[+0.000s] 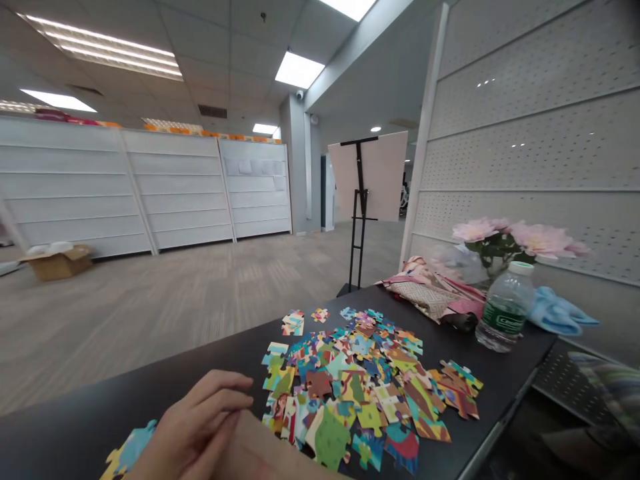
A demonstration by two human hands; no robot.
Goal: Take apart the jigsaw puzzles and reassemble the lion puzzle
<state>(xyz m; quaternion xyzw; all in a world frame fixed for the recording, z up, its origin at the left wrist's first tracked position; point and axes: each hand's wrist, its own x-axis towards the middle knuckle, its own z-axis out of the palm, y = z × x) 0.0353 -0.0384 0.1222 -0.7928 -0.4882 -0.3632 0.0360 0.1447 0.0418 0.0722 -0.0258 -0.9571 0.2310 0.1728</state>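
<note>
You have jigsaw puzzle pieces (350, 380) in teal, orange, red and yellow, one leaf-green piece (331, 438) among them, on a black tabletop (235, 357), beside a beige diamond-patterned cloth (420, 297), a pale blue cloth (560, 312), pink flowers (515, 235) and a white dotted pegboard (525, 133).

Two bare hands of the person are seen at the bottom edge of the view. The hand on the left of the view (195, 423) has slim fingers (220, 400) with rounded tips, and its skin looks smooth. The other hand (260, 453) is cut by the picture edge and somewhat blurred, so its details are hard to see.
</note>
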